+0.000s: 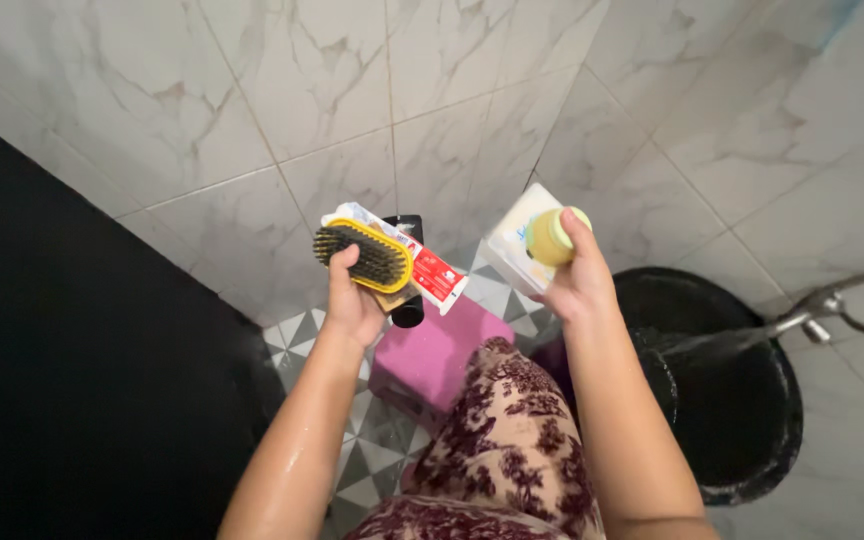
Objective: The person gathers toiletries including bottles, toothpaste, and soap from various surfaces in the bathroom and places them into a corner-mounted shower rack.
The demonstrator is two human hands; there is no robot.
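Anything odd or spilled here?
The tap on the right wall is running, its stream going into the black tub, not onto the floor. The odd part is the load: the left hand holds a brush, a tube and a dark bottle at once; the right hand holds a white box and a yellow bottle.

Black bucket [742, 400] at 4 o'clock, w/ water streaming in from metal tap [820, 308] at 3 o'clock. Pink stool [434, 355] near centre on patterned floor tiles [372, 450]. Marble wall tiles [352, 90] at 12, dark door [72, 360] at 9.
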